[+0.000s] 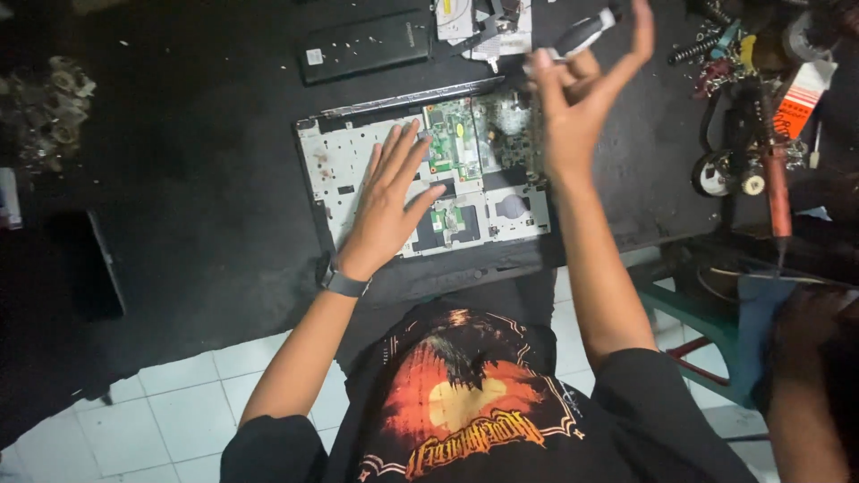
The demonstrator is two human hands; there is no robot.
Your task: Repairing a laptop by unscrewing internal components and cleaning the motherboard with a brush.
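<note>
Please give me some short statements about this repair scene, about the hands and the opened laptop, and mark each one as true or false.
1. The left hand lies flat, fingers spread, on the opened laptop base. True.
2. The right hand rests on the green circuit board. False: it is raised above the laptop's far right corner and holds a screwdriver with a black and white handle.
3. A dark watch is on the left wrist. True.
4. The laptop lies on a white cloth. False: it lies on a black table; the white tiles are the floor.
5. A black flat battery pack lies beyond the laptop. True.
</note>
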